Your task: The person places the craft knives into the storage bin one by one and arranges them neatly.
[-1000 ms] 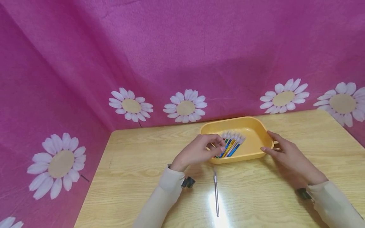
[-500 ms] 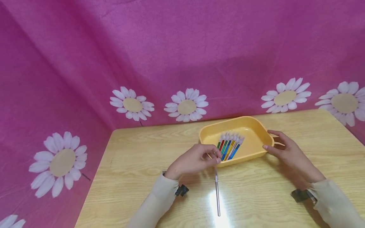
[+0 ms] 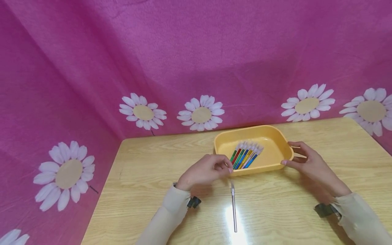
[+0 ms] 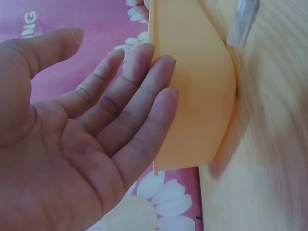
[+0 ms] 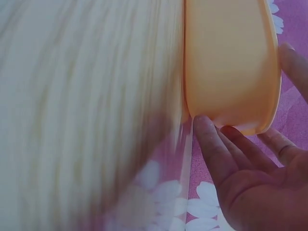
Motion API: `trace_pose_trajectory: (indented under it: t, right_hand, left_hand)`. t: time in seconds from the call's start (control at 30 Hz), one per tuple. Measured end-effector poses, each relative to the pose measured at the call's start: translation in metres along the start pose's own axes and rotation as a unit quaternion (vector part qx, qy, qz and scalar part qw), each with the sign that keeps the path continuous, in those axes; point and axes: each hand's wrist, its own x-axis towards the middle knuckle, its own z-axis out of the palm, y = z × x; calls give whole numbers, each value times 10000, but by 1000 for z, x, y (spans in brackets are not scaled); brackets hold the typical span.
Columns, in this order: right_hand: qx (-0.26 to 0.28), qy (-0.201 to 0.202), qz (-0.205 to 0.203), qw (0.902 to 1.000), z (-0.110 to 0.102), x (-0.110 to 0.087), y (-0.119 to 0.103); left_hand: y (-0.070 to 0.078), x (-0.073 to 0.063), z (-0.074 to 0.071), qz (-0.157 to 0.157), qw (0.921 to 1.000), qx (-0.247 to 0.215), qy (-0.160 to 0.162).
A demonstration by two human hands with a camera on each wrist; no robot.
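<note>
A yellow plastic tray (image 3: 271, 167) sits toward the back of the table. Inside, several craft knives (image 3: 245, 156) with coloured metallic handles and clear-capped tips lie side by side at a slant. My left hand (image 3: 208, 170) is at the tray's front left corner, fingertips right at the rim. In the left wrist view that palm holds nothing and the fingers are loosely bent. At the tray's right end my right hand (image 3: 307, 168) grips it, thumb at the rim and fingers against the end wall. One silver craft knife (image 3: 234, 212) lies on the table in front of the tray.
The wood-grain table (image 3: 137, 190) reaches back to a pink curtain (image 3: 196, 51) printed with white daisies. Another pink flowered sheet hangs along the left side. Bright glare falls around the silver knife's handle.
My left hand has drawn back from over the knives to the tray's front left corner, uncovering more handles. The right hand stays at the tray's right end.
</note>
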Motion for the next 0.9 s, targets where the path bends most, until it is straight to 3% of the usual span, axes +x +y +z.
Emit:
trace_pose_trajectory:
  t: [0.13,0.57,0.9]
  right_hand:
    - [71,-5,-127,9999,1,0,-1]
    - [-340,91,129,9993,5,-2,-6]
    - [-337,117,79,9993,7,0,-7]
  left_hand:
    - [-4,0,-3,-130,9998,-71,150]
    - [-6,3,-3,-484,9981,56,378]
    - [-3,4,12,-401,9982,392,-208]
